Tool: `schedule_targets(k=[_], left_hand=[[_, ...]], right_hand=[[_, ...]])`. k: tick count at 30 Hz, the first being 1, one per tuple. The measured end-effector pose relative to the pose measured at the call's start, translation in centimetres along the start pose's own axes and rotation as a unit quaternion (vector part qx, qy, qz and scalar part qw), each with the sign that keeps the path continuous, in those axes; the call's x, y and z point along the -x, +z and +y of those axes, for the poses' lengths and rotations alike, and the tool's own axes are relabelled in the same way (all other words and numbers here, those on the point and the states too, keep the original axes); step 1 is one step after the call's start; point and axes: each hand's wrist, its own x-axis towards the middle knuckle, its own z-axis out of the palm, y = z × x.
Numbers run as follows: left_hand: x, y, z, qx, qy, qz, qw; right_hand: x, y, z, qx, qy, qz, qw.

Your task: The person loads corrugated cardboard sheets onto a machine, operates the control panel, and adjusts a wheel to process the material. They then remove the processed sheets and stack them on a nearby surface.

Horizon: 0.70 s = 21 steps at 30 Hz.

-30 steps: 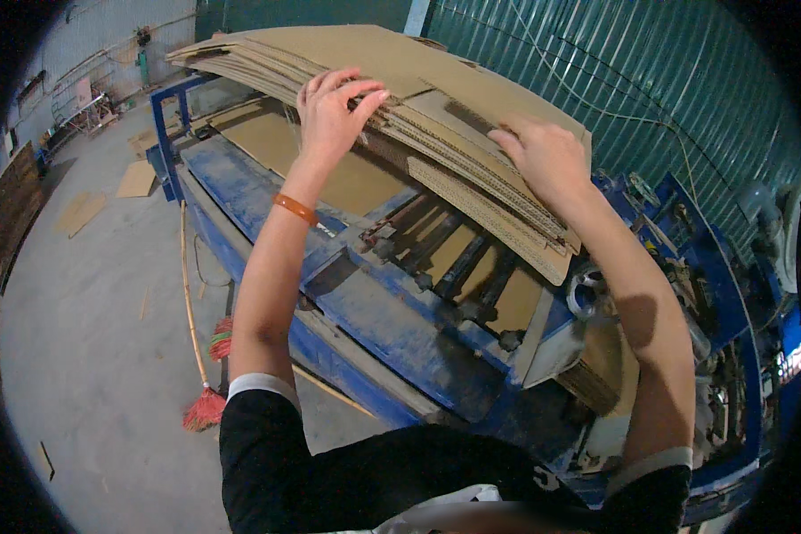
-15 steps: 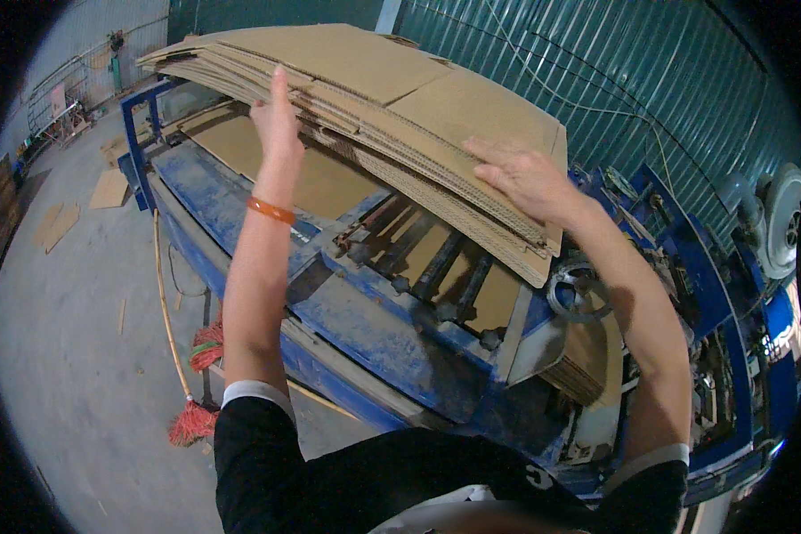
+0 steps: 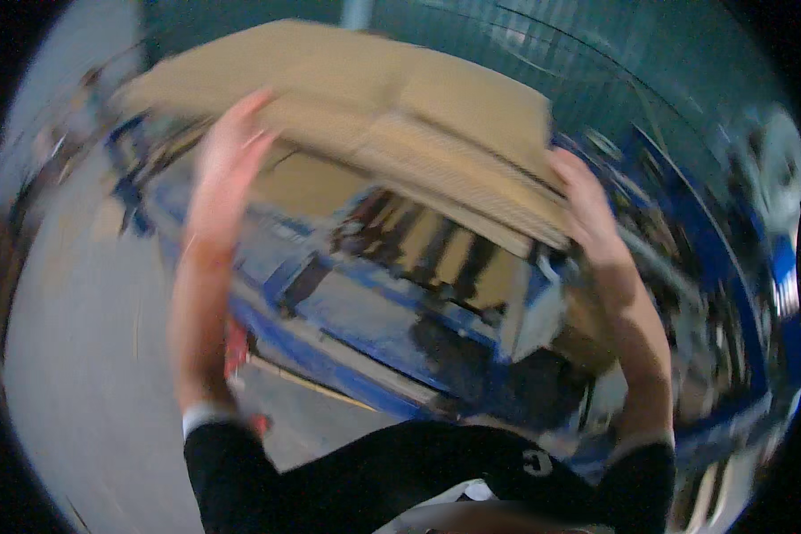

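A stack of tan corrugated cardboard sheets [image 3: 329, 76] lies across the blue machine [image 3: 356, 307], its layered edges facing me. My left hand [image 3: 231, 151] is at the front edge of the stack, left of its middle. It is smeared by motion, but its fingers look stretched out, with the thumb apart. My right hand [image 3: 589, 203] lies along the right end of the stack, fingers straight and pointing away from me. Neither hand is wrapped round a sheet. Whether the left fingers touch the cardboard cannot be made out.
Dark rollers [image 3: 432, 249] show in the machine's opening, below the stack's near edge. More brown cardboard [image 3: 587, 334] sits by my right forearm. Blue framework [image 3: 721, 240] runs along the right, and a green corrugated wall [image 3: 587, 53] rises behind. Grey floor [image 3: 89, 356] extends on the left.
My right hand has moved from the top of the stack to its right end. My left hand has shifted left and lower. The sheet edges look more even.
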Motion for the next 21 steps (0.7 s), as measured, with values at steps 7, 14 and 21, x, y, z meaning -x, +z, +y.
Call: schedule_targets(k=[7, 14, 21], left_hand=[[11.8, -0.9, 6.0, 0.349, -0.349, 0.142, 0.858], [26.9, 6.9, 6.3, 0.295, -0.505, 0.114, 0.803], [33.1, 8.7, 8.8, 0.272, -0.571, 0.109, 0.767]], right_hand=[[7.0, -3.2, 1.2, -0.235, 0.163, -0.079, 0.955], [17.6, -0.9, 3.4, -0.184, 0.055, -0.108, 0.975], [29.8, -4.2, 7.1, -0.009, -0.004, -0.118, 0.993]])
